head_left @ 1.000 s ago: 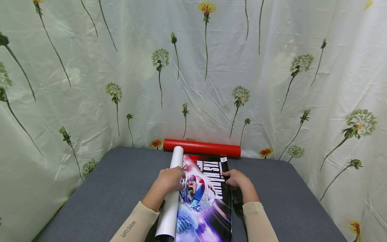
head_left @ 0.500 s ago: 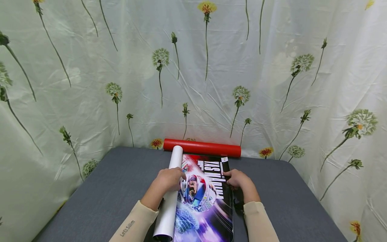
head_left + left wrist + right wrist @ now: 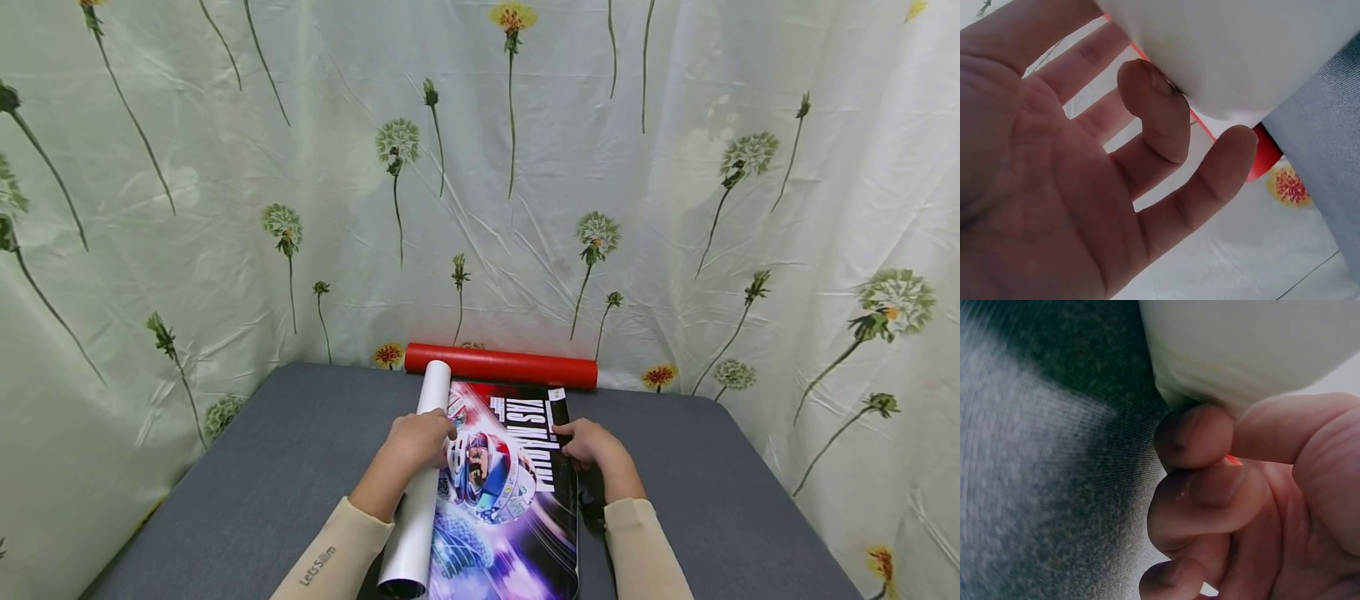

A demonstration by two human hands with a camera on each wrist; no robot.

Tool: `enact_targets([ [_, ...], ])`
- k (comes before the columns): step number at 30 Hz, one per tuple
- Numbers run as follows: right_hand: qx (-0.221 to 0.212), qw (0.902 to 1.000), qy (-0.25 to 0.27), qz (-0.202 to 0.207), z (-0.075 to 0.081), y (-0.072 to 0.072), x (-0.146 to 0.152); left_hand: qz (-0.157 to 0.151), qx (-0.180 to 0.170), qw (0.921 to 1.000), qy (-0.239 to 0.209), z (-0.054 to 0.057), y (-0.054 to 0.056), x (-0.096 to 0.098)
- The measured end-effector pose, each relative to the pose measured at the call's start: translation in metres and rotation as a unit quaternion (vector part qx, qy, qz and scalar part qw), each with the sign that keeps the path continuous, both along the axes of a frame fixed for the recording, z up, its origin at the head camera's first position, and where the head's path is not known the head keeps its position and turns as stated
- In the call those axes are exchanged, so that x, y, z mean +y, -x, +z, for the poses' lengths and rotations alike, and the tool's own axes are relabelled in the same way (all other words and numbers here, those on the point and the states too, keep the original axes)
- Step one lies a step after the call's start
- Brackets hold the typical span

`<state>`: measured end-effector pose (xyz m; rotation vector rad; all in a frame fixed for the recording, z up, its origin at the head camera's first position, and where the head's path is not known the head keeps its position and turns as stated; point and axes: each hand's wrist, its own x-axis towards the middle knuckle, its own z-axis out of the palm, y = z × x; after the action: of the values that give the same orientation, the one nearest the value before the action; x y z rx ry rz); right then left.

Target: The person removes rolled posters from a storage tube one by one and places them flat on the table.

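Poster (image 3: 502, 492) lies printed side up between our left hand (image 3: 422, 437) and right hand (image 3: 594, 443). Its roll (image 3: 415, 525) has edged slightly leftward over the last second, baring a sliver more print, so the unrolling seems to be progressing slowly. Our left grips the roll; our right pinches the poster's right edge. We count one poster, one red tube (image 3: 501, 365) beyond both hands, and one table (image 3: 712, 500) under them.

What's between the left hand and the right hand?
The flat part of the poster, printed side up, with a helmet picture and white lettering. Shows in the head view.
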<state>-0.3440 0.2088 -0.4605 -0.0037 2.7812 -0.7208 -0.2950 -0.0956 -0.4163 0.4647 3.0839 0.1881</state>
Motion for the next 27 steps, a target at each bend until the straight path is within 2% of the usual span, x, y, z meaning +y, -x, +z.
enact_targets([
  [5, -0.004, 1.0000, -0.003, -0.001, 0.0013, -0.0014, -0.0002, 0.003, -0.024, 0.9997, -0.010, 0.0002, -0.0015, -0.0031],
  [9, -0.006, 1.0000, -0.002, -0.003, 0.0022, -0.0017, -0.0004, 0.009, -0.046, 0.9989, -0.001, 0.0014, -0.0014, -0.0059],
  [18, -0.007, 1.0000, 0.000, -0.001, 0.0022, -0.0007, -0.0007, 0.012, -0.001, 0.9999, -0.001, 0.0000, 0.0005, -0.0062],
  [23, -0.009, 1.0000, 0.000, -0.004, 0.0025, -0.0003, -0.0007, 0.013, -0.011, 0.9998, -0.005, 0.0020, -0.0004, -0.0068],
  [27, -0.009, 1.0000, -0.001, -0.003, 0.0026, -0.0012, 0.0001, 0.015, -0.040, 0.9990, -0.014, 0.0045, -0.0024, -0.0085],
])
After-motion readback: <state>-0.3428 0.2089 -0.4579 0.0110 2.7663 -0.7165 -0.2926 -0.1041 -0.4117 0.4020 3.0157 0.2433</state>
